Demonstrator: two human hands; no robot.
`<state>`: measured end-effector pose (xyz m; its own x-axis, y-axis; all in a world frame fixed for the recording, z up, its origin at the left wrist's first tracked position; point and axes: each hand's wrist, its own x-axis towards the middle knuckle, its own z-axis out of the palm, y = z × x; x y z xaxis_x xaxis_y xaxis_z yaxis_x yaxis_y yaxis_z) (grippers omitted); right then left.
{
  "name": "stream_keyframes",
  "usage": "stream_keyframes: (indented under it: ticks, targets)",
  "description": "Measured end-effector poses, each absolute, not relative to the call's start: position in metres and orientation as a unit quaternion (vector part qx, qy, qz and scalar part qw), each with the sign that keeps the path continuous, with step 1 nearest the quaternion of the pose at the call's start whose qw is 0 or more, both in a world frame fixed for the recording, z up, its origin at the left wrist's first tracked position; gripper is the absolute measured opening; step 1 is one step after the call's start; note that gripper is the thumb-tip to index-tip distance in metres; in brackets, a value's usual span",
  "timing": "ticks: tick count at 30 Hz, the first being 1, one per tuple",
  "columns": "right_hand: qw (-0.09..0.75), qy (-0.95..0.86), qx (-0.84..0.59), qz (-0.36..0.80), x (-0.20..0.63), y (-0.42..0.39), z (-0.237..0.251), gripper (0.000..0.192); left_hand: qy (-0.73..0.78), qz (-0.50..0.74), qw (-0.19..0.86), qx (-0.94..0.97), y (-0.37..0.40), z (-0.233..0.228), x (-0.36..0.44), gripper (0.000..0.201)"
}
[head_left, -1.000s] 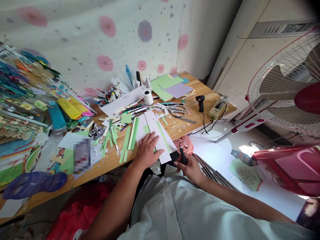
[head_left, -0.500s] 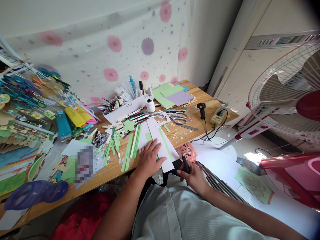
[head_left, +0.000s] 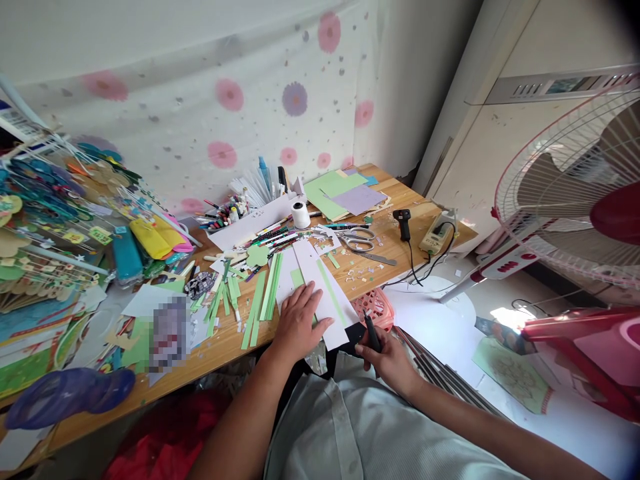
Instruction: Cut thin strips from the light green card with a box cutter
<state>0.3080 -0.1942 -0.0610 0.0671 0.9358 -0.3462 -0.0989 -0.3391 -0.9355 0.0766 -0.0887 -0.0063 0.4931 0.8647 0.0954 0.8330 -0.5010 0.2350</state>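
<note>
One white paper sheet [head_left: 320,290] bearing green strips lies at the near edge of the wooden table [head_left: 400,193], pinned flat beneath the left hand [head_left: 299,320], palm down with fingers spread. Just right of the sheet's lower corner, the right hand [head_left: 387,357] is closed around a black craft knife [head_left: 371,331], blade end up. Scissors [head_left: 357,238] lie farther back on the table.
</note>
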Motion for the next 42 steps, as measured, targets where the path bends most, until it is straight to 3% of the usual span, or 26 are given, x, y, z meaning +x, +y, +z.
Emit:
stream_keyframes:
  ticks: [42]
  targets:
    - [0.427,-0.35,-0.603,0.576,0.329,-0.199,-0.066,0.04,0.479,0.1,0.076,0.869,-0.087,-0.009,0.08,0.07]
